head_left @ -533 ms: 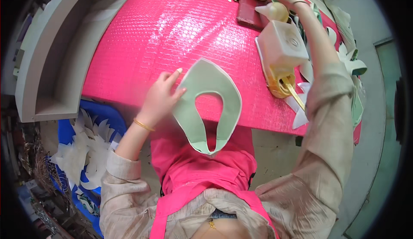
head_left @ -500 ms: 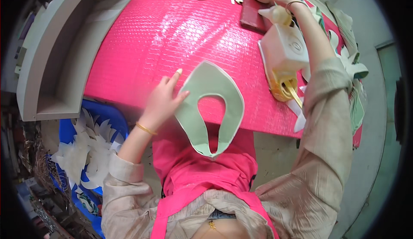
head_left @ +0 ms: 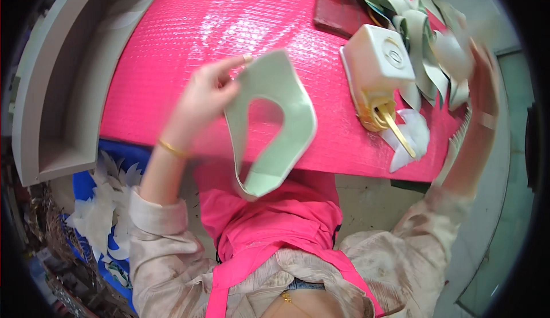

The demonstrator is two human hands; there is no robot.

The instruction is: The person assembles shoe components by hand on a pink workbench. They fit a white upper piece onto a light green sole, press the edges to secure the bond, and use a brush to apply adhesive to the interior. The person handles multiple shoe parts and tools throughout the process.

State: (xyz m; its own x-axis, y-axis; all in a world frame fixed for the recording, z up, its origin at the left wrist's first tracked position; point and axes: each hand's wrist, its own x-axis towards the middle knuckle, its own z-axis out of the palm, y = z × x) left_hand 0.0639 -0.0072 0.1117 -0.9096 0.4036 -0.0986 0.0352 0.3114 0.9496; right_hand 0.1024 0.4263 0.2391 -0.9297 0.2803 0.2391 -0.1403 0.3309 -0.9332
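since half a second ago the pale green horseshoe-shaped piece (head_left: 272,126) has been lifted off the pink table (head_left: 189,37) and tilted, so it is judged to be in mid-handling rather than at rest. it is pinched at its upper left edge by the left hand (head_left: 209,91), fingers closed on it, above the near table edge. the right hand (head_left: 484,74) has been drawn back beside the heap of similar pieces (head_left: 429,37); it is blurred, and its grip cannot be told. a cream square container (head_left: 378,60) stands between them.

Left hand (head_left: 203,97) grips pale green U-shaped piece (head_left: 275,123) over pink table (head_left: 189,26); right hand (head_left: 481,71) blurred, grip unclear.
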